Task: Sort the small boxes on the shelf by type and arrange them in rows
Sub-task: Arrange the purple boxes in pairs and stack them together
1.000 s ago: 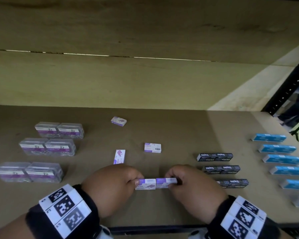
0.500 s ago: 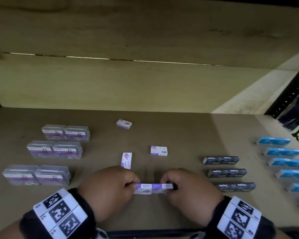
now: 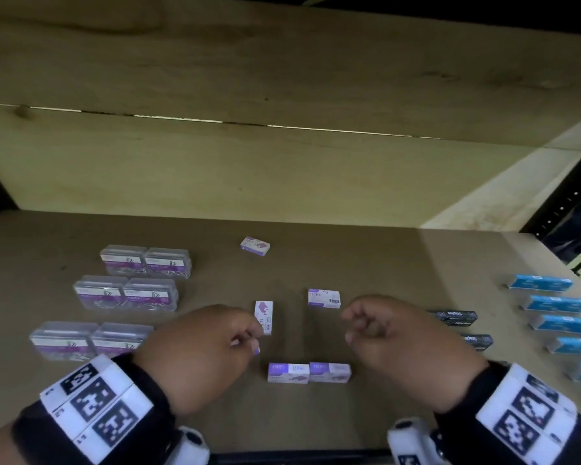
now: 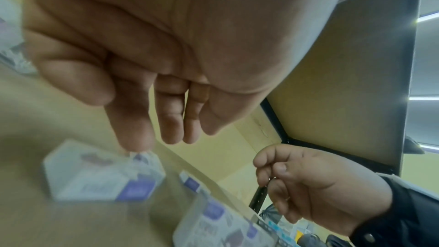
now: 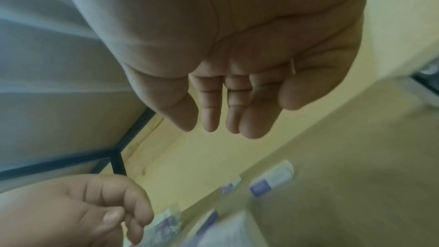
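Two white-and-purple small boxes (image 3: 288, 373) (image 3: 330, 372) lie end to end near the shelf's front edge, free of both hands. My left hand (image 3: 252, 337) hovers just behind them with loosely bent fingers, holding nothing, its fingertips beside a third such box (image 3: 264, 317) that lies lengthwise. My right hand (image 3: 349, 325) hangs empty and relaxed next to a fourth box (image 3: 323, 298). A fifth box (image 3: 255, 246) lies farther back. The left wrist view shows the left fingers (image 4: 166, 138) hanging straight over a blurred box (image 4: 102, 174). The right wrist view shows an empty right palm (image 5: 221, 127).
Clear plastic cases (image 3: 125, 293) stand in pairs in three rows on the left. Black boxes (image 3: 457, 317) lie in rows to the right of my right hand, blue boxes (image 3: 557, 303) in a column at the far right. The shelf board (image 3: 366, 256) has a back wall close behind.
Both hands have let go of the two joined boxes, which now lie at the front. The hands lifted and moved back and apart, left toward the lengthwise box, right toward the barcode box.
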